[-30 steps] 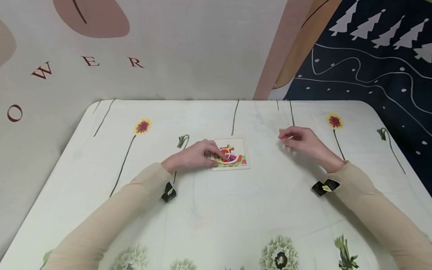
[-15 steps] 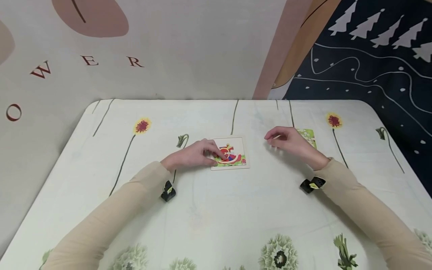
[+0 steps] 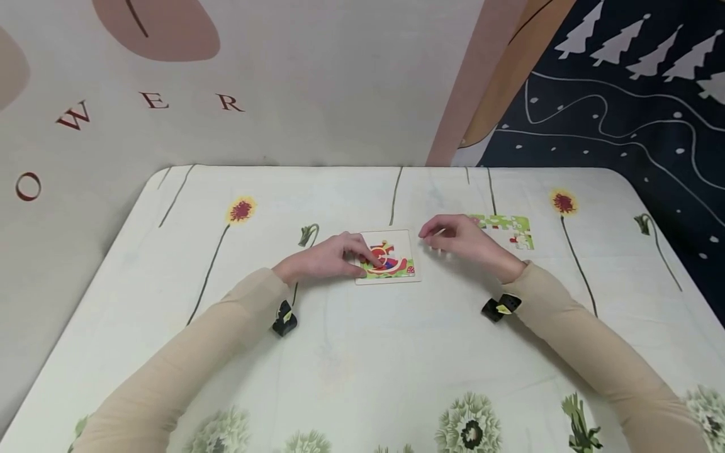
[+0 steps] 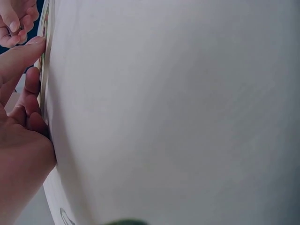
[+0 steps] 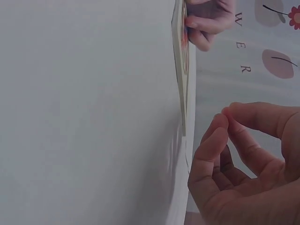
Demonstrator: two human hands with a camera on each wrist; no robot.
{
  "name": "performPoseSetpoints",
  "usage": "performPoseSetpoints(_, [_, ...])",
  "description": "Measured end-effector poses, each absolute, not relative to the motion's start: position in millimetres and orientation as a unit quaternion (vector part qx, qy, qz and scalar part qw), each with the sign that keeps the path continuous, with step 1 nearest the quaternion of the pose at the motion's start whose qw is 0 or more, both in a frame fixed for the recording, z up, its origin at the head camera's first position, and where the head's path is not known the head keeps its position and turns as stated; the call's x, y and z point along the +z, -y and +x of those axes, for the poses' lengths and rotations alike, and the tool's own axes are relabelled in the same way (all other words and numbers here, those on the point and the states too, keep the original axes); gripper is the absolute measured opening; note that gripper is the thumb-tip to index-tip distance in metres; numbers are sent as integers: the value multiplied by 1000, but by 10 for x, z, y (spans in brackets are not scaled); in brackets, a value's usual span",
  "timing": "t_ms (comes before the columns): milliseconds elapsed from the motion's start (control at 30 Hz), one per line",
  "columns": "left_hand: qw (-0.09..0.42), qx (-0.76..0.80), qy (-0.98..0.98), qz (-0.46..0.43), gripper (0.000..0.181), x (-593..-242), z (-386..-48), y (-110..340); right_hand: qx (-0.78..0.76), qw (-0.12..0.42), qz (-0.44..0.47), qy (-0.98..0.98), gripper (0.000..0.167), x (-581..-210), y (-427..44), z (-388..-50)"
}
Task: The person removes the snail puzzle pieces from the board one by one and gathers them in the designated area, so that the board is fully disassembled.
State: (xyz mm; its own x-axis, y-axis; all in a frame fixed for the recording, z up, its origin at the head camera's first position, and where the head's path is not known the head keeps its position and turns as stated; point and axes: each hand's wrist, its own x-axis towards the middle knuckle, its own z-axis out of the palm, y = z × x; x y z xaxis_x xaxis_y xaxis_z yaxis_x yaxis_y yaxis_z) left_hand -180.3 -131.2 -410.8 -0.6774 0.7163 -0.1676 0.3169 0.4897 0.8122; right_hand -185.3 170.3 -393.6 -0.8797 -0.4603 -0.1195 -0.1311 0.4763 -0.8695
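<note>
A flat jigsaw puzzle [image 3: 403, 267] lies on the table, its pale tray partly filled with a red, green and blue picture. My left hand [image 3: 334, 257] rests on its left side, fingertips touching the picture and the edge. In the left wrist view, those fingers [image 4: 23, 58] bend against the thin tray side. Just right of the tray, my right hand [image 3: 461, 240] hovers above the cloth. The right wrist view shows its thumb and fingertips [image 5: 215, 124] meeting in a pinch; I cannot tell whether a small piece is between them.
Green loose puzzle pieces [image 3: 512, 223] lie beyond and right of my right hand, partly covered by it. The tablecloth [image 3: 362, 352] is white with printed flowers. Behind the table's far edge hangs a pale printed curtain [image 3: 317, 94], and a dark tree-patterned cloth [image 3: 612, 113] is at right.
My right hand has moved left from over the loose pieces to beside the tray, uncovering most of those pieces. My left hand has stayed on the puzzle.
</note>
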Motion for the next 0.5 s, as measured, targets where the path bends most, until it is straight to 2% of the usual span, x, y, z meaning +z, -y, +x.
performPoseSetpoints(500, [251,396,-824,318,29,-4114,-1816,1311,-478,202,-203,-830,19,-3955,-1405,-1875])
